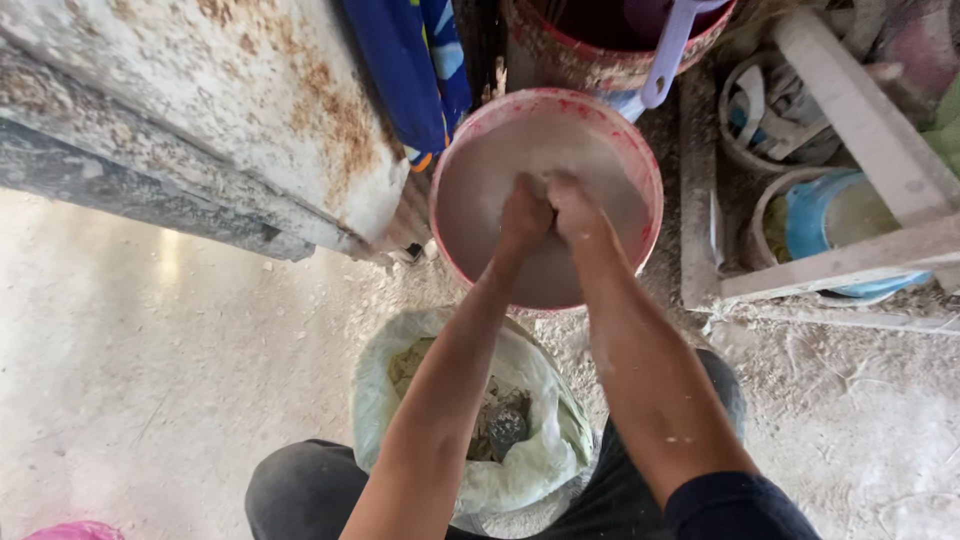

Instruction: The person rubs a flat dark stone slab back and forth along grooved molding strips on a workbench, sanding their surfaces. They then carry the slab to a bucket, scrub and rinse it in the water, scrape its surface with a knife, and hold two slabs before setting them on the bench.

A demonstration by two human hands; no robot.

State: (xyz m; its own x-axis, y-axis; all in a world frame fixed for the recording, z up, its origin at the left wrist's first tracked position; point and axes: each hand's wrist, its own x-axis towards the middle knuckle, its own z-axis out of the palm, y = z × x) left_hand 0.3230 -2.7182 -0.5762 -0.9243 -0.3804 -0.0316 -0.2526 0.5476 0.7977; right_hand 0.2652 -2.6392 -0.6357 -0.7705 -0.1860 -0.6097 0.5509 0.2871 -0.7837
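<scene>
Dusty concrete floor surrounds the red bucket (640, 150) where your left hand (524, 215) and right hand (578, 208) clench together over something wet, soft and slippery, hidden from view, so squeeze from underneath.

A round red plastic bucket (648, 160), smeared matt, is filled with cloudy grey-pink liquid. A thin, crinkled pale green plastic bag (530, 470) is seen below it. The speckled floor (150, 360) looks smooth and faintly glossy.

A rough outdoor work yard: dusty concrete floor (150, 380), rusted metal sheet (230, 110), spattered buckets (600, 55) and bare timber framing (860, 120) crowd the ground.
</scene>
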